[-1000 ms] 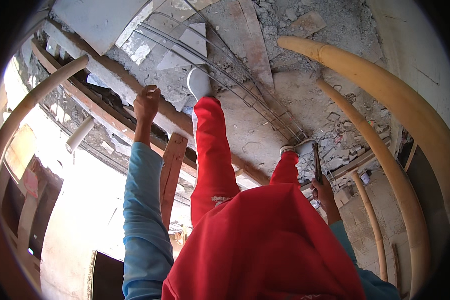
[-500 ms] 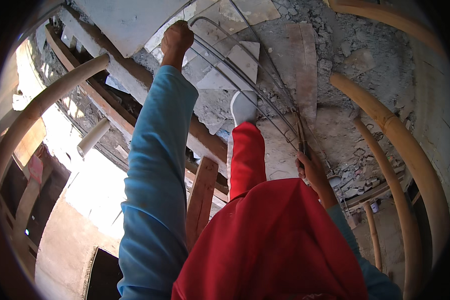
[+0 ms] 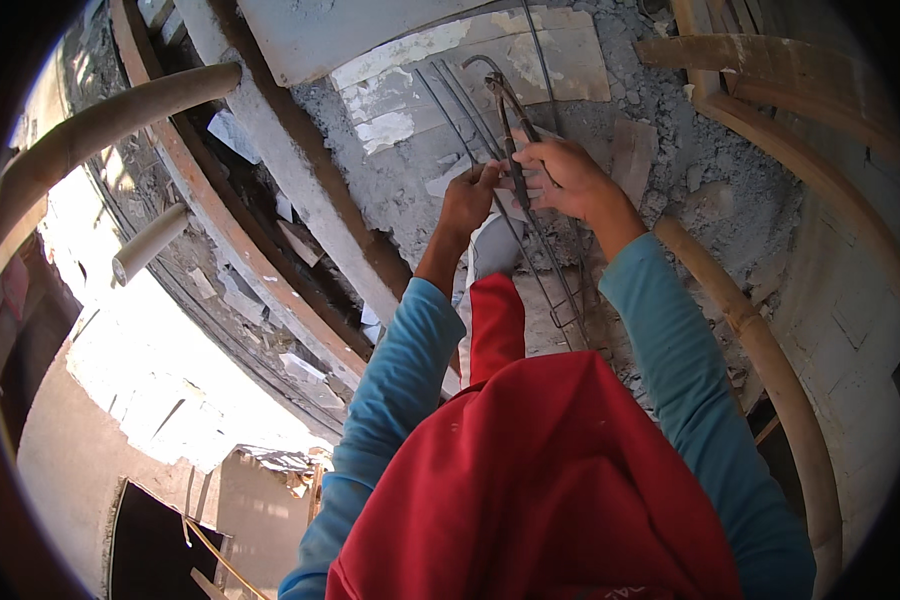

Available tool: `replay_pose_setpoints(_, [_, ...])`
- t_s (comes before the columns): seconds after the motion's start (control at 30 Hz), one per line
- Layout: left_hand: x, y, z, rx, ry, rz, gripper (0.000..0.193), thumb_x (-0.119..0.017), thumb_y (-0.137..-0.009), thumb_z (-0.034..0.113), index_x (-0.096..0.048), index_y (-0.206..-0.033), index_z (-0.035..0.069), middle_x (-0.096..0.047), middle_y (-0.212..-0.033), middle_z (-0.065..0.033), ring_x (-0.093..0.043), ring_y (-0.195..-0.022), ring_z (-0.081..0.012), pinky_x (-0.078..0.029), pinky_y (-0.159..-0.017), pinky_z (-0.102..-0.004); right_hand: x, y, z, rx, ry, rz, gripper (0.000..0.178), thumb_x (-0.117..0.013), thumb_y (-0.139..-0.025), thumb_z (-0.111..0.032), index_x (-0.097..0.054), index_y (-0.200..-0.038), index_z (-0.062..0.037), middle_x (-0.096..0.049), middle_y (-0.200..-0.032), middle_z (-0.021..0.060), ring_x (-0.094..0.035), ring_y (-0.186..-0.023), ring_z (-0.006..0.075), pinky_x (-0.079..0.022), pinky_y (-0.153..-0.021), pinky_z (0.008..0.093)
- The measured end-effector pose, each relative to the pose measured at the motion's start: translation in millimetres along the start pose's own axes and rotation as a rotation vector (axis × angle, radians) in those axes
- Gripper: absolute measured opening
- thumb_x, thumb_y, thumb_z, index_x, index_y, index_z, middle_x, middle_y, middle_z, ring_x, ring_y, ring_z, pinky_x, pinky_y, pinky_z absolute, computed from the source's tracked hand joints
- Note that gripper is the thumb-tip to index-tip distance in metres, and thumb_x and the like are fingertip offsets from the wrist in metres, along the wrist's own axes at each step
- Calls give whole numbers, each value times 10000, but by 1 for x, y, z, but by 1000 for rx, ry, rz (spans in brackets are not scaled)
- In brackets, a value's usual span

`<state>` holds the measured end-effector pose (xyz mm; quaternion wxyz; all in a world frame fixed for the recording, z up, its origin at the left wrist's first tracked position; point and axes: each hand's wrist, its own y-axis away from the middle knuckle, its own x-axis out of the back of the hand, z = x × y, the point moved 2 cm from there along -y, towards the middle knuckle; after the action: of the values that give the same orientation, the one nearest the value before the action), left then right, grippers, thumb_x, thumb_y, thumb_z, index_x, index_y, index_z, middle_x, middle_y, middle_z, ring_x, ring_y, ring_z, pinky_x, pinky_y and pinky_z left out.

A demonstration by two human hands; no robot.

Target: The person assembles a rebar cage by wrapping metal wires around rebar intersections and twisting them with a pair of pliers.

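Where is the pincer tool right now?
In the head view, the pincer tool is above centre, in the right hand, beside the metal bars.

Dark pincers (image 3: 508,135) — handles (image 3: 523,117) apart — over metal rods (image 3: 470,111)

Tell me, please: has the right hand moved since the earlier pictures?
Yes. The right hand has moved forward, closer to the pale, peeling sheet on the floor.
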<state>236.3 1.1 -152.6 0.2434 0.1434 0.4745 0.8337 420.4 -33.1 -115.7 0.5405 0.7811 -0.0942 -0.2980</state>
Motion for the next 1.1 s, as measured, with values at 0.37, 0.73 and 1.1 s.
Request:
replay_pose_setpoints(0.37, [-32,-25,16,36,517,-80,347,-589,-1084,357,-695,-1098,27,-569,-703,19,-400,-496,-71,-287,-450,-280,-16,-21,-101,-212,391,-104,869,-569,-982,-284,-155,-1692,-3,-263,-1650,399,-416,-1435,606,-344,-1112,794])
replay_pose_setpoints(0.73, [-43,-40,47,-51,544,-103,429,-676,-1035,401,-713,-1183,-1,-600,-785,5,-400,-528,-62,-282,-468,-268,-4,-41,-151,-339,485,-194,807,-508,-984,-293,-216,-1707,-82,-300,-1644,382,-397,-1467,559,-410,-1086,726])
replay_pose_setpoints(1.1, [-79,-80,63,-70,546,-102,353,-763,-956,293,-771,-1111,-23,-767,-1009,-90,-670,-709,-166,-513,-608,-317,27,-51,-186,-382,648,-437,809,-523,-981,-397,-275,-1701,-124,-416,-1619,326,-540,-1391,476,-464,-1049,635])
